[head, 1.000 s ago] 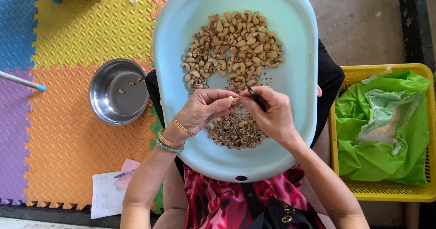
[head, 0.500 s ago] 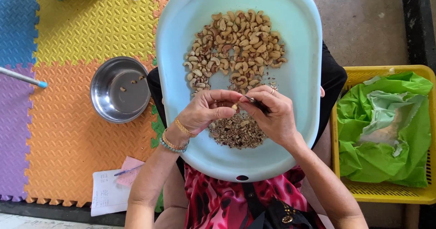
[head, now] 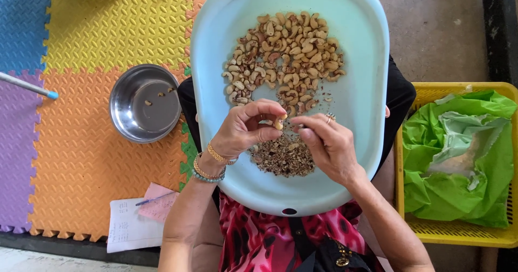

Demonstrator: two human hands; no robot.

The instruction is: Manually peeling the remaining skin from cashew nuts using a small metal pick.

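Foam floor tiles [head: 81, 159] in blue, yellow, orange and purple spread left, round steel bowl [head: 144, 102] resting there. Pale blue plastic tub [head: 356, 115] sits on the lap. Left hand [head: 245, 129] pinches one pale curved cashew nut [head: 278, 124] above brown husks; right hand [head: 326, 145] has fingers curled narrow beside it.

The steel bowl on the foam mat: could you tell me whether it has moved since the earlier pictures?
No. The steel bowl sits at the same spot on the orange mat tile, just left of the pale blue tub.
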